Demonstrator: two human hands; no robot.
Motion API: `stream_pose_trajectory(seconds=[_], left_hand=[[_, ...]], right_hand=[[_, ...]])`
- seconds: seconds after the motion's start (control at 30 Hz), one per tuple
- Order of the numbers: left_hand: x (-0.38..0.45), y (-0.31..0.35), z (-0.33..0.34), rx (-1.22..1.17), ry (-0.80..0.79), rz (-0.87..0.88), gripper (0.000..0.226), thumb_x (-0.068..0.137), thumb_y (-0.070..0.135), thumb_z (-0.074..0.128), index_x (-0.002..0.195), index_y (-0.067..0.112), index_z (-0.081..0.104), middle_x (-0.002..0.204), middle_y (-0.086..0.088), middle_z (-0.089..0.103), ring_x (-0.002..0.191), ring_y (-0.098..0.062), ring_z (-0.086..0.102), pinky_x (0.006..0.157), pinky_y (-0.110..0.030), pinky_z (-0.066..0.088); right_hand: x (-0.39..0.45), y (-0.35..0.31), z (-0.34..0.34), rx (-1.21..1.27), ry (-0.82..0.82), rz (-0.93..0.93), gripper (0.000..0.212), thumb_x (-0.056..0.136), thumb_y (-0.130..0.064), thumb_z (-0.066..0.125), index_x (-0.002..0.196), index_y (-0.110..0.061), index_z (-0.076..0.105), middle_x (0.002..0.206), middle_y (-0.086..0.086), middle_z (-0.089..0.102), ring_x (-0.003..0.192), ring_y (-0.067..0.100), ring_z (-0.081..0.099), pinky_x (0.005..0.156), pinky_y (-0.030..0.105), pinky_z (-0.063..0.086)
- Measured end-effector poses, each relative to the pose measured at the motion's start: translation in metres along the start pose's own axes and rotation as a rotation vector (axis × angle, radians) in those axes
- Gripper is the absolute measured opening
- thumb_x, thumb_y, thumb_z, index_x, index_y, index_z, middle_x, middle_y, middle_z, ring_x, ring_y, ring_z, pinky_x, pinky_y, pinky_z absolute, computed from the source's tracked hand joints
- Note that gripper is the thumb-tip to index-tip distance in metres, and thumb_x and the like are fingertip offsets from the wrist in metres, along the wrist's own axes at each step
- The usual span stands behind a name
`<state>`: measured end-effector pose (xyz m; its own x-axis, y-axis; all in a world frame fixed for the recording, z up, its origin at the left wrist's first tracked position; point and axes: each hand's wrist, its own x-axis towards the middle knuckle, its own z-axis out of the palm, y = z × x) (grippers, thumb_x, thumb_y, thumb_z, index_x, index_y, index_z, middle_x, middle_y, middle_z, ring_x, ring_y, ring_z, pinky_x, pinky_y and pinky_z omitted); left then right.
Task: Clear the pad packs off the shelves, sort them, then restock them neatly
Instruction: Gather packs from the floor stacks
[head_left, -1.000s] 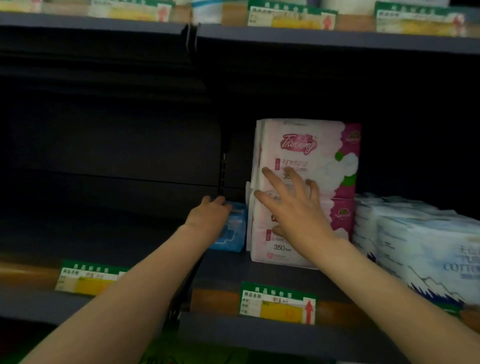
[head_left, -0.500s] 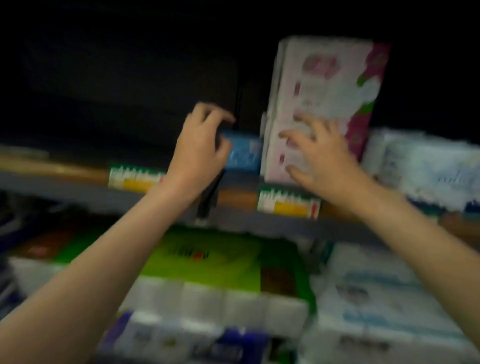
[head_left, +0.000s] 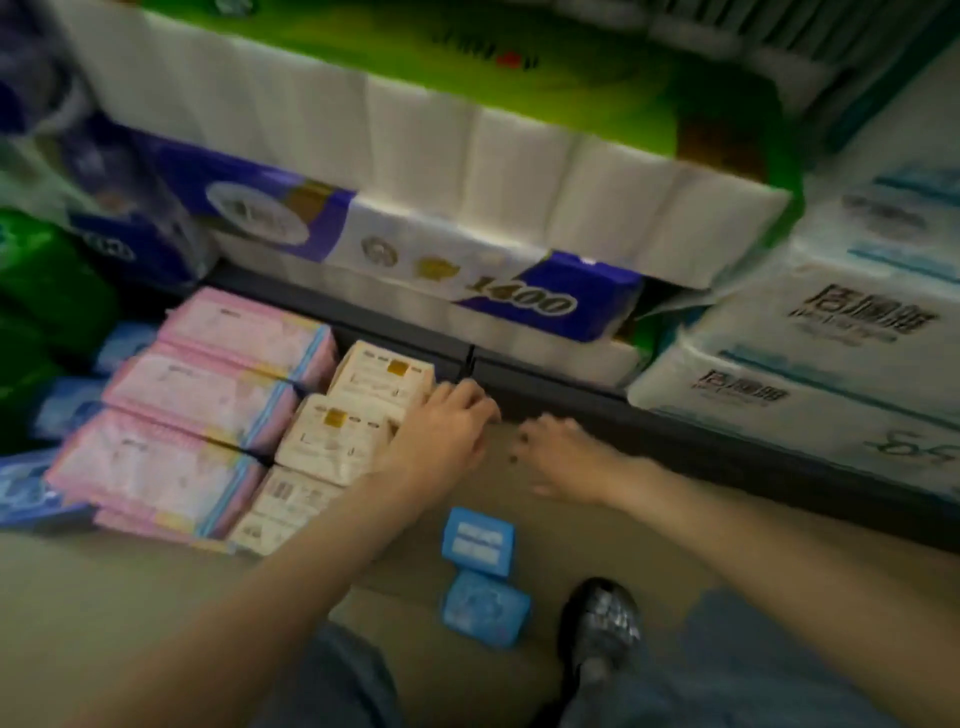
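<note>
The view looks down at the floor in front of the bottom shelf. Pink pad packs (head_left: 182, 410) lie in a row on the floor at the left, with cream packs (head_left: 343, 431) beside them. Two small blue packs (head_left: 478, 540) lie apart, near my feet. My left hand (head_left: 447, 431) hovers at the right edge of the cream packs, fingers loosely curled, holding nothing that shows. My right hand (head_left: 561, 457) hangs just right of it over bare floor, also loosely curled and empty. The frame is blurred.
Large toilet-roll bundles fill the bottom shelf: a purple and white one (head_left: 415, 260), a green-topped one (head_left: 467, 130) above it, pale blue ones (head_left: 831, 353) at the right. More blue packs (head_left: 31, 488) and a green bag (head_left: 41, 291) lie at the left. My shoe (head_left: 597, 629) stands below.
My view dropped from the upper shelf to the floor. Both hands came down off the shelf; the left no longer grips the small blue pack, and the right left the pink and white pack.
</note>
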<state>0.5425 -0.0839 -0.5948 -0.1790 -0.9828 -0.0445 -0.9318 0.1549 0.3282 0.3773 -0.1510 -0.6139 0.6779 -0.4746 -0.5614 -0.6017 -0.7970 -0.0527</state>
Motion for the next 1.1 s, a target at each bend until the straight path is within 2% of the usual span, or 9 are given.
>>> stream_pose_trajectory(seconds=[0.13,0.2,0.3,0.43,0.57,0.7,0.8,0.9,1.1], left_hand=[[-0.030,-0.008,0.059,0.106,-0.240,-0.215,0.034,0.096,0.020,0.041,0.129,0.021,0.047,0.135,-0.003,0.039,0.126,-0.024,0.035,0.102,-0.038,0.029],[-0.043,-0.011,0.079,0.123,-0.336,-0.232,0.035,0.096,0.019,0.041,0.130,0.020,0.046,0.135,-0.003,0.039,0.126,-0.025,0.035,0.100,-0.037,0.031],[-0.051,-0.007,0.101,0.131,-0.426,-0.181,0.039,0.093,0.022,0.045,0.132,0.021,0.043,0.134,-0.003,0.039,0.127,-0.023,0.037,0.099,-0.035,0.030],[-0.050,0.006,0.120,0.151,-0.532,-0.038,0.049,0.090,0.023,0.050,0.138,0.021,0.037,0.137,-0.005,0.037,0.127,-0.024,0.036,0.099,-0.036,0.030],[-0.058,0.015,0.145,0.199,-0.701,0.116,0.078,0.085,0.030,0.064,0.146,0.019,0.016,0.151,-0.007,0.016,0.137,-0.027,0.021,0.108,-0.039,0.028],[-0.045,0.025,0.167,0.292,-0.691,0.159,0.072,0.090,0.024,0.057,0.146,0.016,0.013,0.155,-0.008,0.006,0.140,-0.033,0.011,0.107,-0.038,0.028],[-0.033,0.029,0.185,0.348,-0.688,0.195,0.047,0.099,0.020,0.037,0.143,0.014,0.022,0.152,-0.009,0.019,0.139,-0.035,0.012,0.102,-0.038,0.029],[-0.029,0.026,0.188,0.410,-0.702,0.235,0.042,0.101,0.015,0.029,0.142,0.009,0.025,0.149,-0.009,0.028,0.141,-0.035,0.009,0.102,-0.037,0.029],[-0.003,0.018,0.113,0.314,-0.651,0.213,0.062,0.083,0.029,0.064,0.135,0.013,0.033,0.135,-0.005,0.043,0.125,-0.028,0.031,0.096,-0.033,0.033]], right_hand=[[0.045,-0.032,0.089,0.298,-0.215,0.016,0.050,0.087,-0.038,0.062,0.128,-0.014,0.049,0.137,0.014,0.039,0.129,0.032,0.036,0.101,0.034,0.030],[0.058,-0.046,0.119,0.355,-0.214,0.049,0.059,0.083,-0.038,0.067,0.131,-0.014,0.044,0.136,0.014,0.037,0.127,0.032,0.037,0.098,0.033,0.031],[0.068,-0.055,0.136,0.404,-0.173,0.084,0.082,0.078,-0.040,0.072,0.141,-0.013,0.028,0.140,0.015,0.032,0.128,0.033,0.034,0.102,0.038,0.029],[0.070,-0.031,0.137,0.435,-0.059,0.206,0.065,0.078,-0.030,0.072,0.130,-0.013,0.037,0.133,0.014,0.034,0.120,0.037,0.041,0.095,0.042,0.039],[0.054,-0.003,0.139,0.410,0.002,0.298,0.066,0.077,-0.023,0.072,0.130,-0.011,0.035,0.133,0.014,0.036,0.119,0.037,0.040,0.093,0.039,0.040],[0.034,0.020,0.117,0.605,0.148,0.431,0.054,0.075,-0.032,0.073,0.117,-0.014,0.043,0.121,0.014,0.050,0.112,0.033,0.048,0.088,0.036,0.041],[0.014,0.043,0.085,0.734,0.239,0.446,0.041,0.077,-0.029,0.071,0.111,-0.015,0.051,0.113,0.009,0.059,0.103,0.028,0.054,0.085,0.030,0.039],[-0.010,0.056,0.048,0.808,0.263,0.424,0.030,0.082,-0.026,0.068,0.109,-0.018,0.057,0.101,0.001,0.058,0.092,0.017,0.053,0.077,0.023,0.037],[-0.045,0.062,-0.045,0.713,0.301,0.332,0.033,0.082,-0.032,0.070,0.110,-0.019,0.060,0.105,0.000,0.058,0.092,0.014,0.055,0.071,0.024,0.042]])
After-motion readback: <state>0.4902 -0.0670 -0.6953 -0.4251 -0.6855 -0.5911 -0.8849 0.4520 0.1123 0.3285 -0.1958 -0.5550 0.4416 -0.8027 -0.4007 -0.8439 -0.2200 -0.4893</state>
